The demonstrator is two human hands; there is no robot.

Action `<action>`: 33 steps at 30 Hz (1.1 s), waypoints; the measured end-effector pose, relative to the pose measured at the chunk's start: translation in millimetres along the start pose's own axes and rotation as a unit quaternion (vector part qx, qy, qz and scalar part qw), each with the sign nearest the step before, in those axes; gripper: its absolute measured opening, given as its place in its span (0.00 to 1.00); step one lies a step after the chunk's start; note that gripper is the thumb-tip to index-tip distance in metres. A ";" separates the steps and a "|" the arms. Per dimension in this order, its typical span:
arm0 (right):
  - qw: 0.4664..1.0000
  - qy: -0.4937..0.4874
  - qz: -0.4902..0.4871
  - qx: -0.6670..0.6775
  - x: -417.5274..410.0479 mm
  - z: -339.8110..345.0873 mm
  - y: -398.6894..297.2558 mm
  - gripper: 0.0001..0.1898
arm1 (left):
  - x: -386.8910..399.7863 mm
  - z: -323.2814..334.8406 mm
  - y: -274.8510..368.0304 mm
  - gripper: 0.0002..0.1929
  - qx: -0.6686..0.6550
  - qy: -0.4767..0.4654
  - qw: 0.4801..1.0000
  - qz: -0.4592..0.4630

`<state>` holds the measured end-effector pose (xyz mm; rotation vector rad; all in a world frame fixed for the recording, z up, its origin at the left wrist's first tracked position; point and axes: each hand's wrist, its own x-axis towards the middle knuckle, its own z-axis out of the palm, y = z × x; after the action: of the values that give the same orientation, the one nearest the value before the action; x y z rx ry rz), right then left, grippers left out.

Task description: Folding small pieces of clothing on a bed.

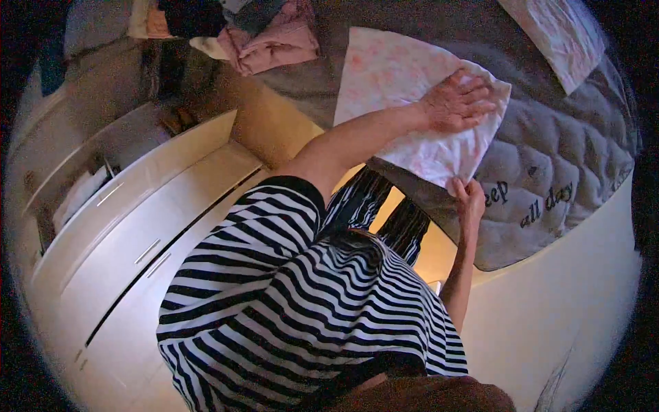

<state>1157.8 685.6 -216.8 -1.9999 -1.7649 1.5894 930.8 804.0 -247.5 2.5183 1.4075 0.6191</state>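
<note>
A white cloth with a pale pink print (383,77) lies spread on a grey quilted bed cover (551,154). My left hand (458,100) rests palm down on the cloth's right part, its fingers slightly apart. At the cloth's near edge, my right hand (467,196) pinches the fabric between thumb and fingers. Small creases run through the cloth between my two hands, while its far left part looks smoother. The fabric directly under my left palm is hidden.
Folded pink clothing (275,46) sits in a pile at the far left. Another pale printed cloth (571,46) lies at the far right. White drawers (170,206) with metal handles stand to my left. The bed cover bears dark writing.
</note>
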 end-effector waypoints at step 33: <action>0.974 0.032 -0.088 0.208 -6.8 -75.0 -66.9 0.08 | 52.9 -103.2 -143.0 0.22 -0.253 -0.289 0.917 -0.108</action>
<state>1162.2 746.0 -136.3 -1.6351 -1.3947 1.6472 799.5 920.9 -192.8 1.8792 1.0992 0.1377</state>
